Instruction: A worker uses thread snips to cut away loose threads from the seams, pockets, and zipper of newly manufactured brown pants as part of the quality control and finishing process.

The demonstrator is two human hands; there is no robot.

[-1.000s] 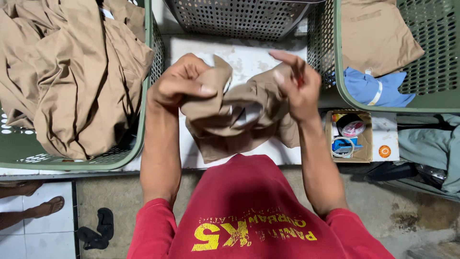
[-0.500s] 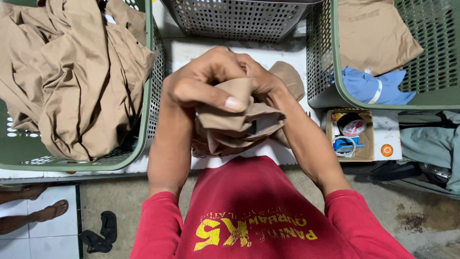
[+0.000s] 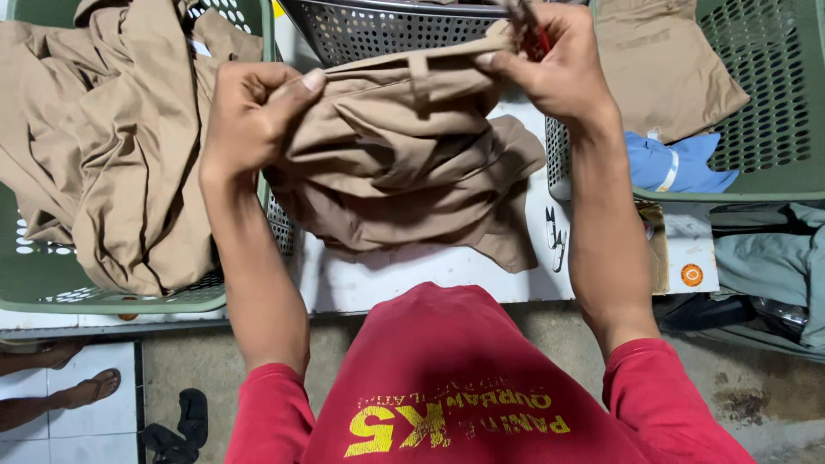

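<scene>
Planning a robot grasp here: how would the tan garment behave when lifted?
Probably floppy: the tan garment sags in folds between the left hand and right hand. Likely light, since pinched fingers hold it. Unlikely to slip; it bunches.

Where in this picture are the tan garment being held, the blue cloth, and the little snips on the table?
tan garment [image 3: 404, 163], head view, on the bunched fabric between the hands.
blue cloth [image 3: 670, 163], head view, on its middle, in the right green basket.
snips [image 3: 554, 241], head view, on the blades, lying on the white table.
</scene>
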